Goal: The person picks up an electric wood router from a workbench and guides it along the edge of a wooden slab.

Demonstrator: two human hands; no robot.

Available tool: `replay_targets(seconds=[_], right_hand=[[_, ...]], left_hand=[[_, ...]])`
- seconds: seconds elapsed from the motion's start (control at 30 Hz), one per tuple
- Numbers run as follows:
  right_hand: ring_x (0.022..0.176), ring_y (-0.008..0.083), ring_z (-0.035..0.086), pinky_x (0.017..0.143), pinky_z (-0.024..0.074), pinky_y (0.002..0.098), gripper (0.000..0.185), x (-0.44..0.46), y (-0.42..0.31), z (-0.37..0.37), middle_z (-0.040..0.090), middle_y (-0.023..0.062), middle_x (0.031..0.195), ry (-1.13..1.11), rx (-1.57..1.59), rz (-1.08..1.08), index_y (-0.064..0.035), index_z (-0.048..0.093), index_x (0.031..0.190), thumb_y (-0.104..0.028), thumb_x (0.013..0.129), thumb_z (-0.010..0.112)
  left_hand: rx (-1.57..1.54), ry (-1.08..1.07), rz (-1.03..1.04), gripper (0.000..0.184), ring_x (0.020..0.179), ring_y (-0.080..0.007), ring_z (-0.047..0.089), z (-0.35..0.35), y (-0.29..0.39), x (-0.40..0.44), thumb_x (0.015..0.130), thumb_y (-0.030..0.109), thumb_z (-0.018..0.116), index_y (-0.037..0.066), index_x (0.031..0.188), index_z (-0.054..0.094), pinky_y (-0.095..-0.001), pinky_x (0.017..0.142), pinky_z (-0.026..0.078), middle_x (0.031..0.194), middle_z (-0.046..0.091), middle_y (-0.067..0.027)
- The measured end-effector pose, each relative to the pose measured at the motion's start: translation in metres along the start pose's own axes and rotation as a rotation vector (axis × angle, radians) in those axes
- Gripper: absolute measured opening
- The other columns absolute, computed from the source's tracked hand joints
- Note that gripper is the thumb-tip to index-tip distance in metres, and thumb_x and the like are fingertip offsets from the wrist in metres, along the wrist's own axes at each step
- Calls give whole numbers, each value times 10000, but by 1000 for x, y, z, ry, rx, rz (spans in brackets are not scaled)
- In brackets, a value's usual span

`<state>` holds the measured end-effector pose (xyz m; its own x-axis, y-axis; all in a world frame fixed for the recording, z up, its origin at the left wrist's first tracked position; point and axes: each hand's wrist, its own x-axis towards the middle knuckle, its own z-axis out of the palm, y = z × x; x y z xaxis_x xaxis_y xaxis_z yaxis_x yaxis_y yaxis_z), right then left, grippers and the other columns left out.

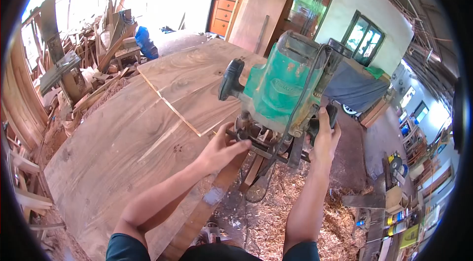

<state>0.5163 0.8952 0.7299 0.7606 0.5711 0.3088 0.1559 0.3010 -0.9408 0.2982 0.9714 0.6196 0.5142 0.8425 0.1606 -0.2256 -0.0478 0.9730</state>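
A green plunge router (279, 81) with black side handles is tilted in front of me, above the near right edge of a large wooden panel (106, 155). My right hand (325, 135) is closed around its right-hand handle. At the router's base, my left hand (224, 150) pinches the metal edge between thumb and fingers. The left handle (231, 79) is free of any hand. A black cord (301, 96) runs down the router's body and loops below it. The bit cannot be made out under the base.
A thin light wood strip (170, 105) lies on the panel. Wood shavings (295, 202) cover the floor beneath the router. Scrap timber (91, 49) is piled at the left. A covered vehicle (352, 88) stands behind, and cans (396, 219) sit at the lower right.
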Motion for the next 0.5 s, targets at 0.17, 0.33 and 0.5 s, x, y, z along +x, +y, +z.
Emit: replay_targets(seconds=[0.17,0.33,0.5], right_hand=[[555,85,529,415,403,235,405,-7,-16,10,609,28,792,-13,-58,-29,-31,610,1022,-382,860,728],[554,79,520,429,421,228,407,-9,-25,19,594,18,790,-53,-114,-63,-19,617,1024,-366,852,742],[563,79,526,430,430,226,402,-11,-20,21,598,18,789,-68,-100,-49,-19,624,1015,-367,853,742]], left_hand=[[-23,126,-118,615,1008,-132,575,13,10,8,919,303,696,-54,1346,434,-274,881,459,1079,630,-96],[-117,136,-77,586,934,-110,600,7,-4,15,912,271,697,-66,1325,454,-285,811,477,1015,659,-53],[-179,239,-98,574,916,-99,610,13,5,3,900,273,703,-51,1310,467,-282,752,482,996,671,-39]])
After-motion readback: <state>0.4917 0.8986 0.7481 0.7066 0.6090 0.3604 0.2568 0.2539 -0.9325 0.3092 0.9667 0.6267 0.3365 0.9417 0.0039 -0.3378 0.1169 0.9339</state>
